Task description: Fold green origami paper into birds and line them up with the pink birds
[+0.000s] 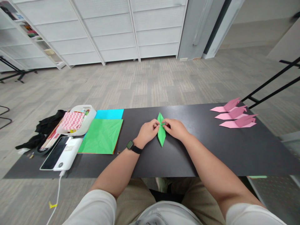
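A green folded paper point(161, 136), long and narrow with a point at each end, lies on the dark table in front of me. My left hand point(149, 131) pinches its left edge near the middle, thumb and forefinger together. From the other side, my right hand point(175, 128) grips the right edge at about the same height. Small flaps at the paper's middle are partly covered by my fingertips. A dark watch is on my left wrist.
Green paper sheets point(103, 137) lie left, over a blue sheet point(110, 113). Farther left are a white basket point(91, 120), a phone point(55, 153) and a white power bank point(67, 154) with a cable. Several pink folded paper birds point(237, 122) stand in a group on the right of the table point(201, 156).
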Motion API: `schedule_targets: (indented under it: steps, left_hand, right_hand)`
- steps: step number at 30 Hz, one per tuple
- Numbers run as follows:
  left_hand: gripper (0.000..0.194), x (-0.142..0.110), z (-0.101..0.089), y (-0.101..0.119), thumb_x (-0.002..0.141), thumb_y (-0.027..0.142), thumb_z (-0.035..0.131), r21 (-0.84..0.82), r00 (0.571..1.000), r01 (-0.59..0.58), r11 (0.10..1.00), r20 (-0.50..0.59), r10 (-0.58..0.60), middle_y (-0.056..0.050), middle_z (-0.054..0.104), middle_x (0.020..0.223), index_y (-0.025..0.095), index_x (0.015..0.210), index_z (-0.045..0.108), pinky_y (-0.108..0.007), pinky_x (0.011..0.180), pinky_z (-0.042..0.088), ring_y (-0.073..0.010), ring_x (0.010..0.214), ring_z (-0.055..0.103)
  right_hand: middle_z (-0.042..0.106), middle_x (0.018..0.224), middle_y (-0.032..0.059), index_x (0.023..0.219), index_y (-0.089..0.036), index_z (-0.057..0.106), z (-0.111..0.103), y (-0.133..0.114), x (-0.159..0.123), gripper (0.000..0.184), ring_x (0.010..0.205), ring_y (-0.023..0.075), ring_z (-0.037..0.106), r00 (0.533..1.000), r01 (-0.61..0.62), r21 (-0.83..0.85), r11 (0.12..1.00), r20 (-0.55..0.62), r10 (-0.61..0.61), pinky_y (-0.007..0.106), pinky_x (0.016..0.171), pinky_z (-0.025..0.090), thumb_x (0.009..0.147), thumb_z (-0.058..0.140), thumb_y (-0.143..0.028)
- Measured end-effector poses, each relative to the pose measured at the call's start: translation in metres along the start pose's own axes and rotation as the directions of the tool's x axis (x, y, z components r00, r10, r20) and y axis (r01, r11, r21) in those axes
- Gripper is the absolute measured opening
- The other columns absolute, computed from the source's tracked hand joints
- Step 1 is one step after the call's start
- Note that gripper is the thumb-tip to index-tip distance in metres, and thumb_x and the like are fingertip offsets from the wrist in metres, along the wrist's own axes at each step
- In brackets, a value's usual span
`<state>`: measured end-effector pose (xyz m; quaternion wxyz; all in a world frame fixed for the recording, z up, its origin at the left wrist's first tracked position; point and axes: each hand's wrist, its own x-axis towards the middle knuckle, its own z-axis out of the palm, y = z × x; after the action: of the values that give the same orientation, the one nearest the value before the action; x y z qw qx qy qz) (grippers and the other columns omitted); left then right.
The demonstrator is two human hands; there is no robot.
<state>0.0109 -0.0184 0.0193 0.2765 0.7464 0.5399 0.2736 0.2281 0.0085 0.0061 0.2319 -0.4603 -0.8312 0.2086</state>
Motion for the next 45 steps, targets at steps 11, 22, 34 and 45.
schedule_targets:
  steps: [11,22,34,45]
  left_hand:
    - [0.015,0.003,-0.003,-0.007,0.097,0.029,0.073,0.381,0.976,-0.212,0.900,0.035,0.214,-0.006,0.072,0.119,0.026,0.111,0.077,-0.043,0.101,0.051,-0.0253,0.110,0.063]
    - [0.012,0.002,-0.011,-0.004,0.102,0.029,0.068,0.394,0.966,-0.254,0.883,0.154,0.209,-0.002,0.076,0.122,0.028,0.107,0.078,-0.045,0.104,0.046,-0.0255,0.117,0.063]
    - [0.015,0.001,-0.011,-0.007,0.100,0.029,0.067,0.350,0.972,-0.231,0.908,0.131,0.196,-0.004,0.070,0.141,0.028,0.112,0.076,-0.053,0.119,0.040,-0.0292,0.133,0.057]
    - [0.017,0.001,-0.010,-0.006,0.102,0.034,0.062,0.317,0.972,-0.230,0.920,0.128,0.199,-0.005,0.069,0.143,0.028,0.115,0.071,-0.060,0.132,0.024,-0.0273,0.139,0.056]
  right_hand:
    - [0.072,0.105,0.0056,0.106,-0.028,0.081,0.002,0.007,0.001,0.015,0.102,0.0244,0.066,0.996,0.087,-0.187,0.979,0.021,-0.084,0.038,0.092,0.049,0.095,0.074,-0.022]
    - [0.076,0.110,0.0051,0.106,-0.028,0.084,0.006,0.017,0.005,0.017,0.099,0.0233,0.064,0.976,0.217,-0.158,0.963,0.059,-0.210,0.041,0.096,0.049,0.097,0.072,-0.020]
    - [0.076,0.119,0.0065,0.106,-0.029,0.084,0.001,0.012,0.004,0.018,0.109,0.0255,0.064,0.982,0.185,-0.124,0.975,0.060,-0.179,0.045,0.105,0.048,0.097,0.070,-0.021]
    - [0.076,0.127,0.0049,0.098,-0.029,0.081,-0.004,0.008,0.000,0.014,0.119,0.0294,0.061,0.985,0.163,-0.114,0.980,0.074,-0.156,0.047,0.101,0.045,0.094,0.071,-0.021]
